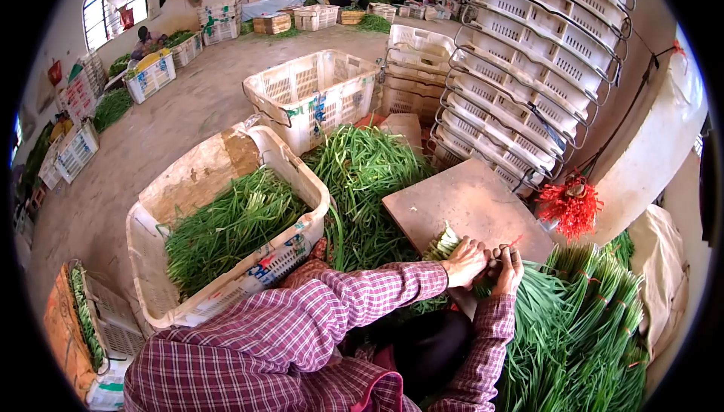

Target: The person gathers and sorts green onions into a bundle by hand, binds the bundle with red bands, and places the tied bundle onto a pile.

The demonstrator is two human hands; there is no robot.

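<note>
My left hand (465, 263) is wrapped round a bunch of chives (443, 241), whose pale stalk ends point up over a square board (471, 205). Close against it, my right hand (509, 270) has its fingers pinched, with a thin red tie (516, 241) sticking out above them. The exact grip between the hands is partly hidden. To the right lie several tied bunches (584, 303) with red bands round them. Loose chives (366, 174) are heaped left of the board.
A white crate (320, 212) with greens stands at my left, another crate (302, 95) behind it. Tall stacked crates (528, 58) rise beyond the board. A cluster of red ties (571, 202) hangs at right. Other people sit among crates at the far wall.
</note>
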